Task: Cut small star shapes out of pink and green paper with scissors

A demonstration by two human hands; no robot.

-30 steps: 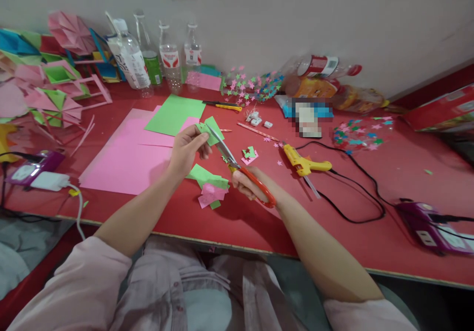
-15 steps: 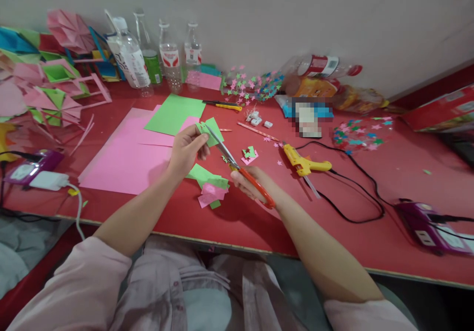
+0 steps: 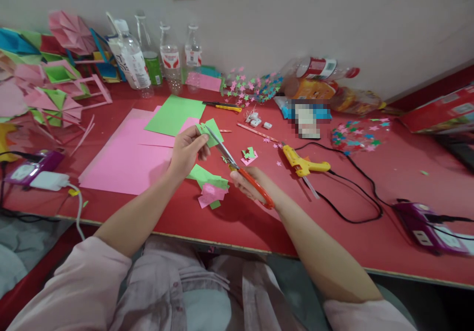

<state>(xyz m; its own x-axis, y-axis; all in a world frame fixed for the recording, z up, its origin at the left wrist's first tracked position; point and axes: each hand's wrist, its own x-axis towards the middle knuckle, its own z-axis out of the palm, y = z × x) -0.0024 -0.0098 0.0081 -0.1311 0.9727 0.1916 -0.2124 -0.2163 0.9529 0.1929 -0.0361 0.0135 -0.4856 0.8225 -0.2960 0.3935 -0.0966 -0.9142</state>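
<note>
Basically, it hinges on the angle between blades and paper. The left hand (image 3: pixel 185 149) pinches a small green piece (image 3: pixel 212 141) between thumb and fingers, above the middle of the tabletop (image 3: pixel 229 227), nearer the pink sheet (image 3: pixel 118 161) than the glue gun (image 3: pixel 304 165). The right hand (image 3: pixel 263 178) is wrapped round the handle end of the scissors (image 3: pixel 261 189), toward the near edge and to the right of the left hand. Scissors' long axis runs diagonally: handles toward the near edge and right, tips toward the far edge and left, ending right at the green piece by the left thumb. Hands are apart; the blades span the gap. Left is the closer one to the tips. Blades look narrow-set, nearly together, but I can't tell if paper sits between them. Green and pink scraps (image 3: pixel 213 193) lie below the blades, on the near-edge side. Hard to read: outline of the held piece, since another bit of green shows just behind the blades; the right fingers, partly covered by the handle; some left fingertips. A pixelated patch (image 3: pixel 306 120) toward the far edge is unreadable; the right-hand power strip (image 3: pixel 425 227) is cut off by the frame.
</note>
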